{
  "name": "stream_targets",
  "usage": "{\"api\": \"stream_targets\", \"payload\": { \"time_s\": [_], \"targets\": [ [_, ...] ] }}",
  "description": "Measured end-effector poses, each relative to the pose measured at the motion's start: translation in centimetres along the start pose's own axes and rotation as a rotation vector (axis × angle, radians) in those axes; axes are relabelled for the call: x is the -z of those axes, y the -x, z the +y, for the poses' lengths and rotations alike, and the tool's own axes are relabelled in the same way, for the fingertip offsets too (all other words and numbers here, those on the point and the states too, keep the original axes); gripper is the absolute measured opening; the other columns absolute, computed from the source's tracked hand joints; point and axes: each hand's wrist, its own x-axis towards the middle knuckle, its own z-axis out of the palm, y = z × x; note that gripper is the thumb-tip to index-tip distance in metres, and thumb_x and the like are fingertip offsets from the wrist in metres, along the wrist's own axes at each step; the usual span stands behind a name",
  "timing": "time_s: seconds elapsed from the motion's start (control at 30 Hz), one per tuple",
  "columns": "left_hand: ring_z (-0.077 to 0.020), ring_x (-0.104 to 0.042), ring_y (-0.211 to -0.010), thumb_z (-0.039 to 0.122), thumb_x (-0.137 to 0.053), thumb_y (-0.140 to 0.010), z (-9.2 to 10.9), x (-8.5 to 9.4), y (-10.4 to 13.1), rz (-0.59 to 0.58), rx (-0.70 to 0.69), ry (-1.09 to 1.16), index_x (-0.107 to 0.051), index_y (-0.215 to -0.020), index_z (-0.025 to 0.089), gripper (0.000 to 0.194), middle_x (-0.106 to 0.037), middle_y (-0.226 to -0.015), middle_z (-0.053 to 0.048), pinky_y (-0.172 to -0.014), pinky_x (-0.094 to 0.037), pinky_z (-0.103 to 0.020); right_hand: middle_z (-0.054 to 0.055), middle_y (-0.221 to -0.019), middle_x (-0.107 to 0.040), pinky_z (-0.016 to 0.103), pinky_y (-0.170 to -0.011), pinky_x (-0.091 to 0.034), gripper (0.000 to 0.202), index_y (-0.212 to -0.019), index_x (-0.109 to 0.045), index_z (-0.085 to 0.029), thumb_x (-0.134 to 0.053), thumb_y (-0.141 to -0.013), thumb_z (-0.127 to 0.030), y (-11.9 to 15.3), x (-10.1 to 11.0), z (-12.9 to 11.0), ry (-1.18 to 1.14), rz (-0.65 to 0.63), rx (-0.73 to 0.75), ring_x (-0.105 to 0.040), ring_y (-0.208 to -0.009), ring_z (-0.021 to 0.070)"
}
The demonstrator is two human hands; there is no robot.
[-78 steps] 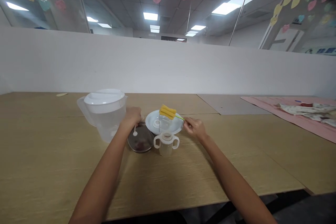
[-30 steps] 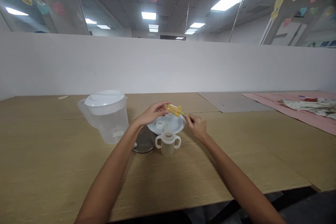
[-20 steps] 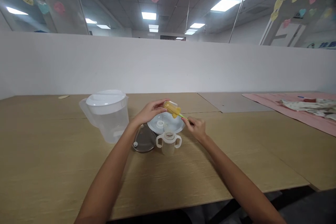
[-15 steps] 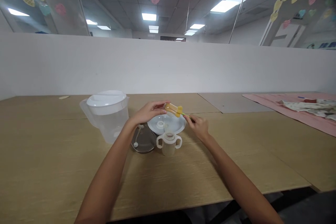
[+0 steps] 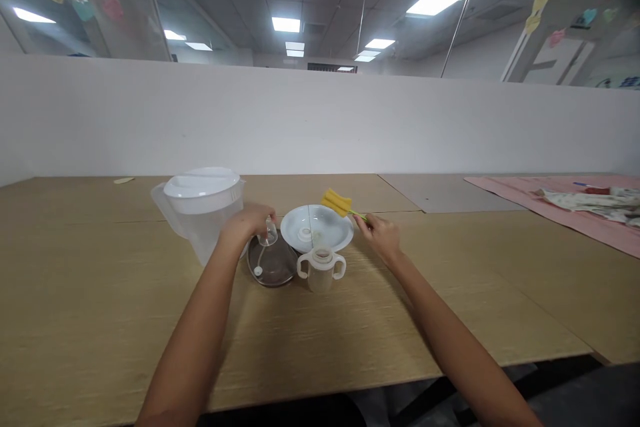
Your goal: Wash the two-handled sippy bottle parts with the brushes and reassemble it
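Observation:
My left hand (image 5: pixel 247 221) is closed on a small clear plastic cap (image 5: pixel 271 233), held over the back of a dark grey tray (image 5: pixel 280 268). On that tray lies a straw with a white weighted end (image 5: pixel 258 271). In my right hand (image 5: pixel 383 238) is the green handle of a yellow sponge bottle brush (image 5: pixel 337 202); its head is raised above the far rim of a white bowl (image 5: pixel 340 230). A small white ring (image 5: pixel 305 234) sits inside the bowl. In front of the bowl an open two-handled baby bottle (image 5: pixel 321 275) stands upright.
A translucent lidded pitcher (image 5: pixel 203 203) stands left of the tray, close to my left forearm. At the far right a pink cloth (image 5: pixel 505 195) carries crumpled fabric. A white wall (image 5: pixel 320 123) runs behind the table.
My left hand has moved left and down with the clear cap, off the sponge head and over the tray. My right hand has stayed nearly in place, the brush head now bare.

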Motion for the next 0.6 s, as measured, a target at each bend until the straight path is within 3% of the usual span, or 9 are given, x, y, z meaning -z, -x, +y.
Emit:
{"api": "stream_targets", "payload": {
  "time_s": [0.07,0.2,0.37,0.5,0.6],
  "targets": [
    [-0.0229,-0.06,-0.091,0.017,-0.069,-0.056,-0.1,-0.9,-1.0,-0.079,0.033,-0.045,-0.061,-0.102,0.022,0.047,-0.064,-0.107,-0.007,-0.07,-0.045,-0.025,0.004,-0.049,-0.057,0.023,-0.047,-0.015,0.056,-0.052,-0.054,-0.014,-0.032,-0.087,-0.053,0.0,-0.1,0.1,-0.003,-0.024,-0.002,-0.041,-0.044,0.0074],
    [-0.0242,-0.06,-0.092,0.024,-0.07,-0.056,0.4,-2.7,-2.9,-0.073,0.014,-0.048,-0.059,-0.105,0.022,0.05,-0.063,-0.109,-0.008,-0.071,-0.046,-0.026,0.003,-0.05,-0.057,0.023,-0.047,-0.014,0.056,-0.052,-0.053,-0.015,-0.031,-0.086,-0.054,0.1,-0.4,0.3,0.003,-0.049,-0.014,-0.042,-0.044,0.0076],
    [-0.027,-0.061,-0.092,0.024,-0.067,-0.06,0.6,-4.1,-3.7,0.022,-0.01,-0.052,-0.056,-0.108,0.015,0.05,-0.063,-0.104,-0.015,-0.071,-0.047,-0.03,0.004,-0.05,-0.057,0.023,-0.047,-0.015,0.057,-0.053,-0.054,-0.015,-0.03,-0.086,-0.055,0.1,-0.6,0.4,0.001,-0.085,-0.026,-0.042,-0.044,0.0079],
    [-0.0281,-0.06,-0.091,0.013,-0.061,-0.063,1.2,-3.7,-3.0,0.102,-0.056,-0.041,-0.058,-0.104,0.013,0.041,-0.063,-0.102,-0.017,-0.073,-0.047,-0.033,0.005,-0.052,-0.057,0.023,-0.048,-0.016,0.058,-0.055,-0.056,-0.014,-0.029,-0.087,-0.055,0.0,-0.4,0.2,-0.022,-0.103,-0.033,-0.041,-0.044,0.0081],
    [-0.0248,-0.057,-0.101,0.009,-0.048,-0.073,3.0,-3.5,-2.7,0.198,-0.143,-0.002,-0.058,-0.108,0.015,0.036,-0.059,-0.113,-0.015,-0.083,-0.043,-0.032,0.004,-0.052,-0.057,0.023,-0.048,-0.016,0.057,-0.055,-0.056,-0.015,-0.03,-0.087,-0.054,0.0,-0.4,0.1,-0.027,-0.093,-0.033,-0.041,-0.044,0.0081]
  ]
}}
